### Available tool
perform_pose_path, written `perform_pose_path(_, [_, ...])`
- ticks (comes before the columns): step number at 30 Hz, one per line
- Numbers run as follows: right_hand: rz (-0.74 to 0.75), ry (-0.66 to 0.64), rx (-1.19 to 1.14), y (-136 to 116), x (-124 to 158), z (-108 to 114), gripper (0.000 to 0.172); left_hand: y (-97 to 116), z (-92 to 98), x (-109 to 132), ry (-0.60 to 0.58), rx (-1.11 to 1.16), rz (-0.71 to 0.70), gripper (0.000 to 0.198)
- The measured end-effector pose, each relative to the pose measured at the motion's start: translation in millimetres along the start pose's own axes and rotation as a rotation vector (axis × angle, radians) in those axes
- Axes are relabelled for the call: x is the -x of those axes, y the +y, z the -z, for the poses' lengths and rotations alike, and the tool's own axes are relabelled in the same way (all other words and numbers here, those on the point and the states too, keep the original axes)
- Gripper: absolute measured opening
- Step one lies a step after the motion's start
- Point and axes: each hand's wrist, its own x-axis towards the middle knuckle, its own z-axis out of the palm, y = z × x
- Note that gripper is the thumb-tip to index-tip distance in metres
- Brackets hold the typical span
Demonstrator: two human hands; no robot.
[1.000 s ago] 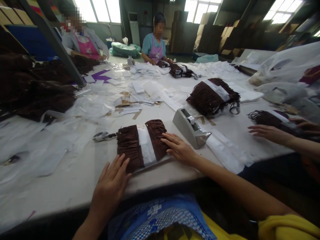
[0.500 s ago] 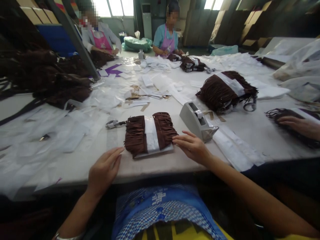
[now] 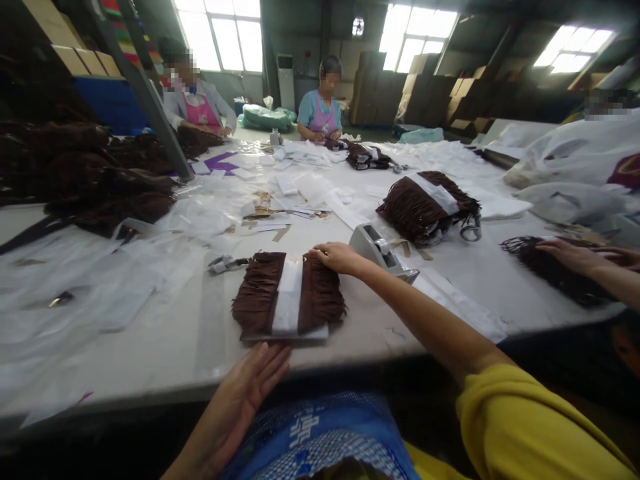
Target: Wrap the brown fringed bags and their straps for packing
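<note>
A dark brown fringed bag (image 3: 260, 293) lies flat on the table before me, with a white paper band (image 3: 288, 293) around its middle. From its upper left side a wrapped metal clasp (image 3: 225, 265) sticks out. My right hand (image 3: 334, 257) rests on the bag's far right corner, fingers curled over the edge; whether they grip it is hard to see. At the near edge my left hand (image 3: 257, 377) has its fingers stretched out flat, close against the bag's white underside. A grey tape dispenser (image 3: 377, 247) stands just beyond my right wrist.
A banded pile of fringed bags (image 3: 430, 207) sits behind the dispenser. Plastic sleeves (image 3: 120, 280) cover the left side, below a dark heap (image 3: 90, 167). At right, a co-worker's hands (image 3: 575, 257) touch another fringed bag (image 3: 545, 267). White strips (image 3: 455, 300) lie near the front edge.
My right hand has moved from the bag's right side to its far corner. My left hand has gone from the left side to the near edge. The camera view has tilted up.
</note>
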Motion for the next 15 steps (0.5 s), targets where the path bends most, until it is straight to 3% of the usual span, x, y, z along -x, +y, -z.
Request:
perform_pose_path(5, [-0.151,-0.092,0.021,7.3,23.9,1.1,0.075,10.8,22.2,0.3,0.162,-0.017,-0.021,0.055])
perform_pose_path(10, [-0.119,-0.091,-0.101,3.0,26.8,-13.5,0.066,25.6,24.8,-5.2,0.182,-0.091,-0.043,0.062])
perform_pose_path(15, [-0.1,-0.197,-0.392,-6.3,48.2,-27.0,0.059,49.1,31.4,-14.0,0.262,-0.284,-0.199,0.074])
